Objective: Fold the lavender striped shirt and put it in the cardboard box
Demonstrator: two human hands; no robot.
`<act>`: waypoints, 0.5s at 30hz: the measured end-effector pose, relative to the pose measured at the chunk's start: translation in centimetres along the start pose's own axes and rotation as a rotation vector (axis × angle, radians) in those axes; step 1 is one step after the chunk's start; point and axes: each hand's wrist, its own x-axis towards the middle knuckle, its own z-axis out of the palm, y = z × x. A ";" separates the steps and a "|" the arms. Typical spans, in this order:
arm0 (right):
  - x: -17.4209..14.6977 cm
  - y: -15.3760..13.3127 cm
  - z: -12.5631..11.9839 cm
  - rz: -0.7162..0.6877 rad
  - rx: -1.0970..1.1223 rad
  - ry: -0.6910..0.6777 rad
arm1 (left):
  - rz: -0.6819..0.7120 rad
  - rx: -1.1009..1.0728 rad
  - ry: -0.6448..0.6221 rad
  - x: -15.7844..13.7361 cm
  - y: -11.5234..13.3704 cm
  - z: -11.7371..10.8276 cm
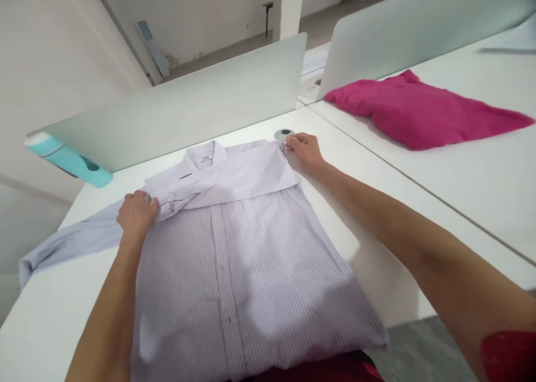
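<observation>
A pale lilac striped button shirt (234,259) lies front-up on the white table (54,309), collar away from me. One sleeve is folded across the chest just below the collar. My left hand (136,214) pinches the cuff end of that folded sleeve at the shirt's left shoulder. My right hand (304,150) grips the fold at the right shoulder. The other sleeve (67,242) trails off to the left toward the table edge.
A frosted divider panel (188,108) with a turquoise clamp (69,158) stands behind the shirt. A round cable grommet (285,133) sits by my right hand. A magenta garment (419,111) lies on the neighbouring desk to the right. The table's near right corner drops to grey floor.
</observation>
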 end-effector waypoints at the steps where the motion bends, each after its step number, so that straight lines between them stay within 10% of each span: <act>1: -0.8 -0.1 -0.6 0.027 0.045 0.017 | 0.042 0.008 0.030 -0.5 0.5 -0.6; 7: -8.2 -1.3 -5.2 -0.026 -0.005 -0.163 | 0.279 -0.026 0.083 -1.9 5.7 -3.5; 15: -11.6 -1.7 -6.5 -0.339 -0.462 -0.271 | 0.595 -0.163 -0.013 -1.9 19.1 -4.6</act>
